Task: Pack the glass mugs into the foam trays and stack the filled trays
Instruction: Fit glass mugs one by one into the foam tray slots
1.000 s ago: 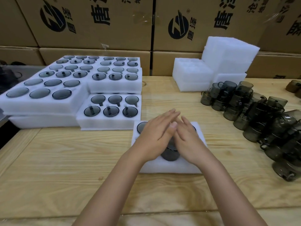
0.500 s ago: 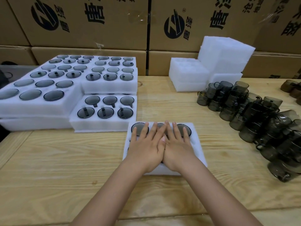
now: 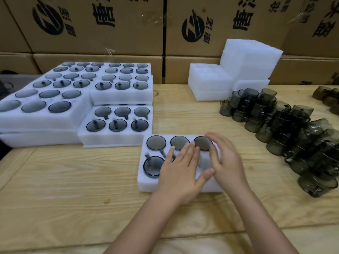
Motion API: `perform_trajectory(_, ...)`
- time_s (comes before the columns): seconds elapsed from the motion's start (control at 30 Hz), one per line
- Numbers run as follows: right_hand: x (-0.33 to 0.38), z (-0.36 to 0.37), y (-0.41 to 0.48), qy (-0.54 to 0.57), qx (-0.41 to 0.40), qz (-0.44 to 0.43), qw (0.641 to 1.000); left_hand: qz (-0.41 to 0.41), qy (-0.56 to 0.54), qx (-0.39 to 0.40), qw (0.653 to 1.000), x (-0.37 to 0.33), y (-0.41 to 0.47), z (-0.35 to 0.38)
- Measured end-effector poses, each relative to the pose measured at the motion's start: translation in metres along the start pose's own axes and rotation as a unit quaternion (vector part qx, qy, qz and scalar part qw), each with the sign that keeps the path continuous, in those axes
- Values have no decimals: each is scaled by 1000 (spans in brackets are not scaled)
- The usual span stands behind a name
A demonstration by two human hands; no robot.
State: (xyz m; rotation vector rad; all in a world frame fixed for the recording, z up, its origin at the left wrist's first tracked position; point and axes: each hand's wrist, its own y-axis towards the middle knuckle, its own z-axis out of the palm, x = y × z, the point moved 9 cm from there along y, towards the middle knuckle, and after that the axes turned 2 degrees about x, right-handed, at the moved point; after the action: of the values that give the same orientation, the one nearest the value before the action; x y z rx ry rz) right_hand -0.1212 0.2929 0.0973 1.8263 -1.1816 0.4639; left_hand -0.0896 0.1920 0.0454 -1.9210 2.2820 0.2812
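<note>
Foam tray (image 3: 146,184): white, spongy, rectangular; seats round smoky glass mugs (image 3: 156,143). Left hand (image 3: 180,173) flat over it; right hand (image 3: 225,162), 3 o'clock, relaxed, empty.

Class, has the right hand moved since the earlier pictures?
Yes. The right hand has shifted right along the foam tray, from beside the left hand towards the tray's right end.

The left hand (image 3: 180,173) is being held flat, fingers toward twelve o'clock, the right hand (image 3: 226,162) being tilted edgewise beside it.
</note>
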Motion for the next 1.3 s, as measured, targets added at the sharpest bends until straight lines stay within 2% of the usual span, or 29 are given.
perform_trajectory(0.07,-9,-40,-15,-137,-110,-59,983,-1,27,15,1000,1,2,5)
perform_trajectory(0.13,-32,-82,-38,-224,-205,-55,951,1,42,22,999,2,4,8)
perform_trajectory(0.2,-64,-118,-62,-264,-277,7,924,-2,55,8,998,3,4,6)
perform_trajectory(0.27,-104,-143,-80,-253,-303,110,912,8,77,-58,995,1,-1,-3)
perform_trajectory(0.4,-178,-172,-93,-176,-276,326,887,106,114,-247,956,-16,-25,-12)
perform_trajectory(0.47,-193,-177,-90,-157,-264,351,885,118,119,-285,944,-15,-29,-12)
perform_trajectory(0.73,-197,-174,-85,-160,-264,328,892,119,136,-324,928,-16,-32,-14)
perform_trajectory(1.0,-171,-155,-81,-136,-240,309,910,120,152,-344,919,-17,-33,-15)
perform_trajectory(1.2,-132,-96,-67,-121,-144,241,952,110,153,-358,914,-18,-35,-17)
perform_trajectory(1.3,-123,-78,-60,-120,-118,223,960,112,153,-360,914,-19,-36,-17)
